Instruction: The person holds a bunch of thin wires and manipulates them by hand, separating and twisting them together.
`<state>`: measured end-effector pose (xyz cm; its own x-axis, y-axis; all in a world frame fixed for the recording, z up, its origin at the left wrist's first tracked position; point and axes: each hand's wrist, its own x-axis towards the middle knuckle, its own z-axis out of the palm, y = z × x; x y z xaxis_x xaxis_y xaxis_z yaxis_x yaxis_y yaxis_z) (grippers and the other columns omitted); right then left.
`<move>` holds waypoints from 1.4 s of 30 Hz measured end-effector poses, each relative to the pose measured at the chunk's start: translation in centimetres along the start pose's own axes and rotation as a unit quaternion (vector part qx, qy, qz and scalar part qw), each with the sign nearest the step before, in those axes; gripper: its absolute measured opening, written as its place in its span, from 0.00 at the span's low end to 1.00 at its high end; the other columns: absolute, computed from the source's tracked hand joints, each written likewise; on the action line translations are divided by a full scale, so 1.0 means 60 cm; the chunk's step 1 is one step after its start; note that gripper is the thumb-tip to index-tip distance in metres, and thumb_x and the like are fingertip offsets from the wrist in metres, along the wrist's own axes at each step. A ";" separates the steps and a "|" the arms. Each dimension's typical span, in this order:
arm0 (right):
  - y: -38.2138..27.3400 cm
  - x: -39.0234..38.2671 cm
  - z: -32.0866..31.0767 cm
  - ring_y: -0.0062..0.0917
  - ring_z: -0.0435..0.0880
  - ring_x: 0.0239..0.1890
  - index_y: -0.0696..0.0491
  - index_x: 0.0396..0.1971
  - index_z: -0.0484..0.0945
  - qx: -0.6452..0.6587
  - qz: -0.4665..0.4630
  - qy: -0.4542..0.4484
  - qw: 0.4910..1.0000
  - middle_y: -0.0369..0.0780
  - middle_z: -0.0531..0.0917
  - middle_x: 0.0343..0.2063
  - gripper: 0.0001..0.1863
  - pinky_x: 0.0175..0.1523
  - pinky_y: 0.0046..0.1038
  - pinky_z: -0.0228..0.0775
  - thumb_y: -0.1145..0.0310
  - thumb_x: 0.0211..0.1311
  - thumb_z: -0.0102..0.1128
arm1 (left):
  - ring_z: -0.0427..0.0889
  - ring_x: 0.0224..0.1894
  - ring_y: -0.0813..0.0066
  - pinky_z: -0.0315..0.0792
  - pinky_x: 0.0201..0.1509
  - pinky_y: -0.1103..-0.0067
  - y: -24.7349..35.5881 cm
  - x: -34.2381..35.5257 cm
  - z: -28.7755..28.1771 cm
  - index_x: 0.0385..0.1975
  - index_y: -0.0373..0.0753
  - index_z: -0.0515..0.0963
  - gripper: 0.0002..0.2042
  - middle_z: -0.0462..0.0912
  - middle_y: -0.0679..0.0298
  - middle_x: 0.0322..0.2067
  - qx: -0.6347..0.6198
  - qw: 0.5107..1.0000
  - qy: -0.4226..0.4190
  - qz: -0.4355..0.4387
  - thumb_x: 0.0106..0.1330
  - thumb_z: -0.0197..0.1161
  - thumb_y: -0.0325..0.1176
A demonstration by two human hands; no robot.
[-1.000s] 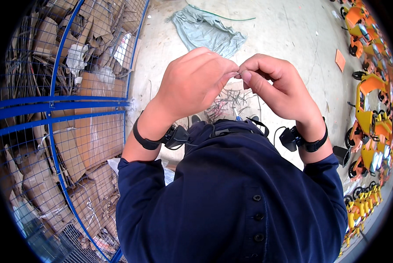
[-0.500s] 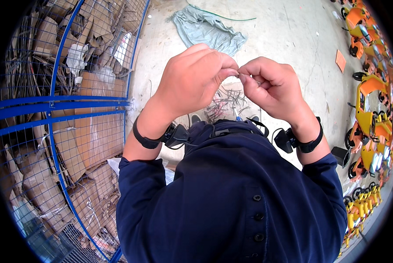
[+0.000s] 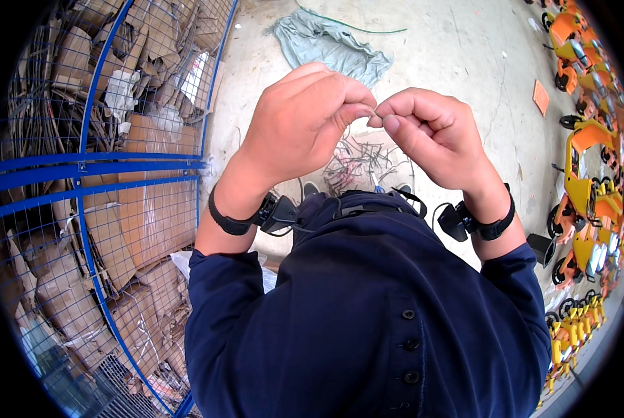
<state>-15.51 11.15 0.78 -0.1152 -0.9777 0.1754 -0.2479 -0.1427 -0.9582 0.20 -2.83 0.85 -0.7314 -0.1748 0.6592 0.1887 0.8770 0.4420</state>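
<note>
My left hand (image 3: 301,125) and my right hand (image 3: 434,139) meet fingertip to fingertip in front of my body. Thumb and forefinger are pinched together on each. Whatever lies between the fingertips is too small to make out. Below the hands, a loose heap of short dark wire-like strands (image 3: 359,166), with some reddish bits, lies on the concrete floor by my shoes. A blue-handled tool (image 3: 377,184), its kind unclear, shows at the heap's near edge.
To the left stands a blue wire-mesh cage (image 3: 82,167) packed with flattened cardboard (image 3: 159,216). A grey-green crumpled sack (image 3: 333,49) and a green cord (image 3: 368,30) lie ahead. Rows of orange and yellow small bikes (image 3: 590,167) line the right, near an orange flat piece (image 3: 540,97).
Both hands have shifted very slightly, still meeting at the fingertips. My right thumb has straightened and moved up against the forefinger.
</note>
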 end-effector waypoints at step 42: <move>-0.004 0.000 0.010 0.31 0.78 0.23 0.56 0.30 0.78 -0.254 -0.197 0.053 0.945 0.40 0.80 0.23 0.04 0.29 0.27 0.70 0.77 0.54 0.57 | 0.72 0.22 0.70 0.66 0.27 0.78 0.015 -0.002 -0.006 0.26 0.38 0.78 0.02 0.79 0.66 0.22 0.027 1.000 -0.011 0.010 0.56 0.64 0.25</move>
<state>-14.87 11.10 0.88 -0.0059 -0.8391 0.5440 -0.7190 -0.3745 -0.5854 0.70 -2.20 1.38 -0.7418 -0.1472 0.6542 0.1683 0.9035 0.3942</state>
